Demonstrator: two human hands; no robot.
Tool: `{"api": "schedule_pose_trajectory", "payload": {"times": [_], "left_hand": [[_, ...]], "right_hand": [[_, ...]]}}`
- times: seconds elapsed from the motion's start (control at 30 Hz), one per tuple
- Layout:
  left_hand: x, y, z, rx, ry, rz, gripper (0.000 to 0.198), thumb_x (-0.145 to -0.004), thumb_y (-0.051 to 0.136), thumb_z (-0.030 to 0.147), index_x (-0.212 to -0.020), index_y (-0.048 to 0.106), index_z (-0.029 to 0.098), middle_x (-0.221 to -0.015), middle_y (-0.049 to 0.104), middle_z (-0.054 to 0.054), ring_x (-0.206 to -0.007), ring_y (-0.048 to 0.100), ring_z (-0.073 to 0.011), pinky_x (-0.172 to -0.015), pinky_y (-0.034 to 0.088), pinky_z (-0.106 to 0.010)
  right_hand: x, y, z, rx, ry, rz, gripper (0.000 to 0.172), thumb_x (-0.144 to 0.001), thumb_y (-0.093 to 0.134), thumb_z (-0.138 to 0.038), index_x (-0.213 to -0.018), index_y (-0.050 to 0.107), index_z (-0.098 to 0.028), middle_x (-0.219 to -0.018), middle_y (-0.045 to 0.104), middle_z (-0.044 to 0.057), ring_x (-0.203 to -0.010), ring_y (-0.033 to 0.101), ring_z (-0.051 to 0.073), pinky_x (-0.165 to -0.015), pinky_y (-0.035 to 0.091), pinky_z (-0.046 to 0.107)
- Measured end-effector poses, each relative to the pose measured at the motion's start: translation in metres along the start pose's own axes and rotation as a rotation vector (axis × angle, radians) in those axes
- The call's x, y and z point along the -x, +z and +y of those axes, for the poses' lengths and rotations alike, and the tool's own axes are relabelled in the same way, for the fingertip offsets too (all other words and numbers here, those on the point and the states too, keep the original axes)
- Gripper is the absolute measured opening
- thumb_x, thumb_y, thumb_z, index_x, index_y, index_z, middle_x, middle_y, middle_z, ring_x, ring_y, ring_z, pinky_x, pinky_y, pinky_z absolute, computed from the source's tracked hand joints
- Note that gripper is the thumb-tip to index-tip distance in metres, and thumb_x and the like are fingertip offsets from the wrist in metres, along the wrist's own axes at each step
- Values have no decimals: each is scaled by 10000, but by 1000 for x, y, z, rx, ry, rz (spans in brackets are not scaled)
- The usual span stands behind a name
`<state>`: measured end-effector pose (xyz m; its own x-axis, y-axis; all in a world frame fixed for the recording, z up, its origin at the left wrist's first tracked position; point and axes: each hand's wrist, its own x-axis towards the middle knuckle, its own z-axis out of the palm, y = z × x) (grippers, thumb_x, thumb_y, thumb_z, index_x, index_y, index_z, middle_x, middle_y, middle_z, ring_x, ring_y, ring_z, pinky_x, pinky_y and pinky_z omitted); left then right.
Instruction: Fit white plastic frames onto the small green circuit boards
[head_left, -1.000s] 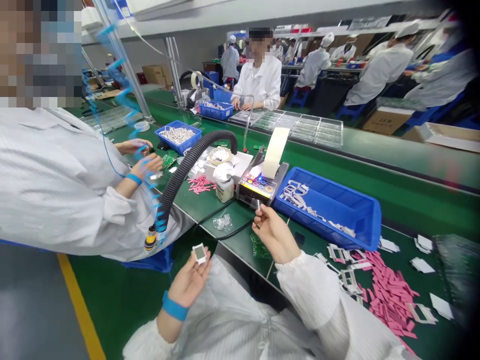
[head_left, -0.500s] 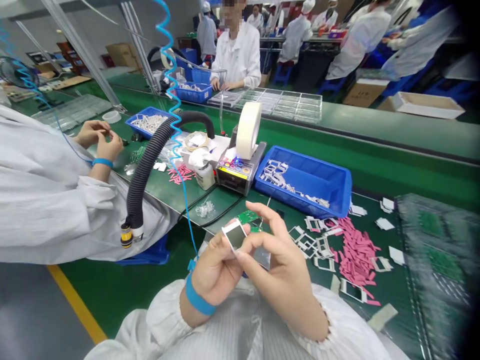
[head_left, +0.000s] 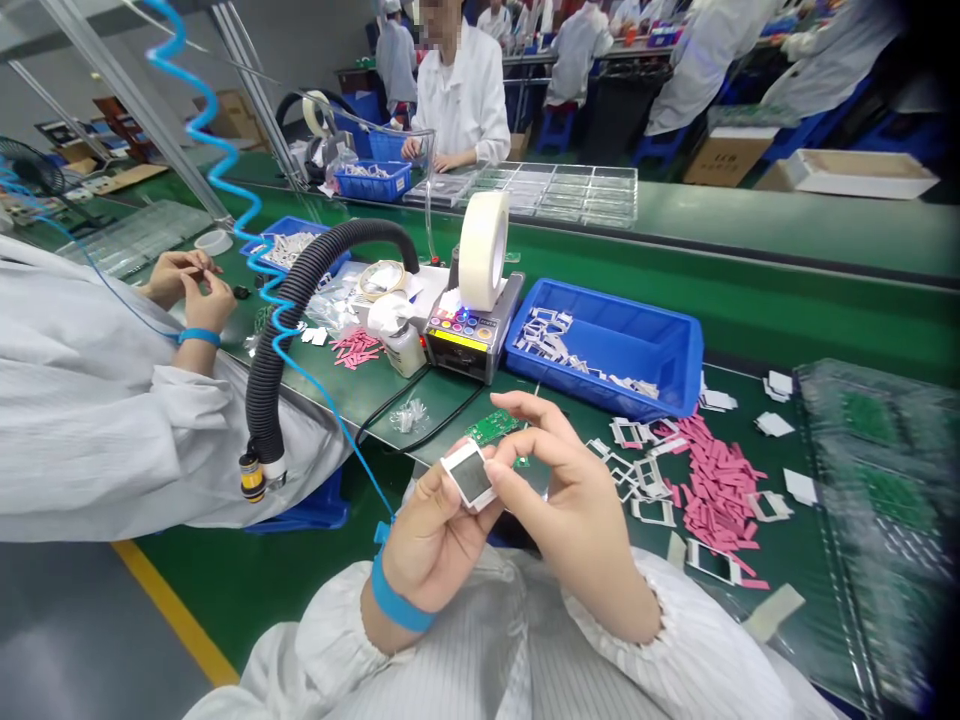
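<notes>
White-framed rectangular panel (head_left: 469, 475) sits gripped in the fingers of the left hand (head_left: 431, 545), which has a blue wristband (head_left: 394, 597), while the right hand (head_left: 562, 510) holds its thumb against the panel's right edge, fingers curled above. Green circuit board (head_left: 491, 427) lies on the surface (head_left: 442, 430) just past the fingertips, with pink strips (head_left: 720, 490) and white frames (head_left: 637, 470) scattered right of them, below a blue bin (head_left: 604, 345).
</notes>
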<state>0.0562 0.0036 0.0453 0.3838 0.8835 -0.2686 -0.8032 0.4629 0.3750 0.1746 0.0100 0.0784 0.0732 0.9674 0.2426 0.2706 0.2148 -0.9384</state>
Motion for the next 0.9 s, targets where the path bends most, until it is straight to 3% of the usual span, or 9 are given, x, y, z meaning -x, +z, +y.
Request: {"api": "schedule_pose_trajectory", "payload": {"times": [0.1, 0.2, 0.3, 0.37, 0.43, 0.53, 0.6, 0.77, 0.9], "left_hand": [[-2, -5, 4, 17, 32, 21, 211, -703, 733, 200, -912, 710, 226, -928, 752, 7, -886, 676, -119, -823, 526, -201], [-2, -18, 20, 25, 110, 216, 174, -851, 541, 146, -902, 704, 181, -924, 753, -34, -880, 687, -138, -851, 532, -251], [4, -42, 41, 42, 196, 477, 351, -919, 343, 90, -937, 687, 157, -907, 753, -57, -856, 695, -130, -873, 528, -275], [10, -59, 53, 66, 235, 567, 381, -923, 305, 74, -1023, 663, 158, -913, 752, -65, -869, 695, -135, -877, 529, -282], [15, -74, 60, 90, 256, 602, 393, -920, 299, 65, -1116, 627, 161, -915, 752, -76, -876, 696, -147, -866, 537, -294], [18, -86, 63, 101, 253, 610, 410, -914, 307, 54, -1202, 579, 162, -929, 749, -92, -881, 697, -163, -853, 544, -307], [16, -88, 61, 100, 239, 587, 418, -912, 314, 51, -1217, 572, 173, -953, 745, -93, -893, 694, -159, -877, 532, -308], [8, -77, 49, 84, 177, 495, 388, -902, 352, 51, -1066, 673, 197, -941, 749, -71, -884, 693, -146, -924, 506, -311], [6, -70, 40, 65, 118, 494, 387, -900, 357, 53, -859, 726, 157, -917, 751, -80, -857, 700, -154, -846, 549, -282]], "right_hand": [[-2, -2, -2, -99, -10, -19, 125, -773, 595, -230, -651, 576, -211, -1110, 583, 67, -1070, 534, 240, -908, 412, 399], [-7, -14, 1, -106, 10, -66, 138, -793, 578, -250, -666, 551, -205, -964, 593, 53, -942, 561, 202, -851, 426, 352], [-11, -36, 25, 97, 68, -320, 140, -799, 541, -211, -659, 539, -200, -792, 565, 15, -782, 556, 155, -767, 426, 295], [-8, -50, 52, 341, 147, -559, 138, -755, 534, -134, -632, 552, -193, -732, 556, 0, -706, 549, 132, -702, 418, 257], [-2, -59, 80, 596, 250, -660, 180, -702, 518, -63, -568, 551, -180, -667, 544, 4, -635, 537, 128, -638, 397, 250], [4, -60, 102, 776, 314, -595, 152, -670, 556, -74, -555, 564, -173, -641, 537, 23, -621, 527, 152, -611, 372, 270], [-1, -51, 99, 702, 263, -535, 39, -682, 608, -145, -687, 620, -183, -735, 574, 34, -687, 536, 165, -650, 381, 280], [-46, -1, 73, -171, 448, -28, 119, -665, 696, -253, -763, 669, -191, -767, 621, -3, -702, 524, 133, -704, 387, 266], [-81, 47, 81, -364, 674, 193, 152, -787, 595, -323, -821, 627, -178, -710, 591, -23, -553, 498, 85, -564, 396, 238]]}}
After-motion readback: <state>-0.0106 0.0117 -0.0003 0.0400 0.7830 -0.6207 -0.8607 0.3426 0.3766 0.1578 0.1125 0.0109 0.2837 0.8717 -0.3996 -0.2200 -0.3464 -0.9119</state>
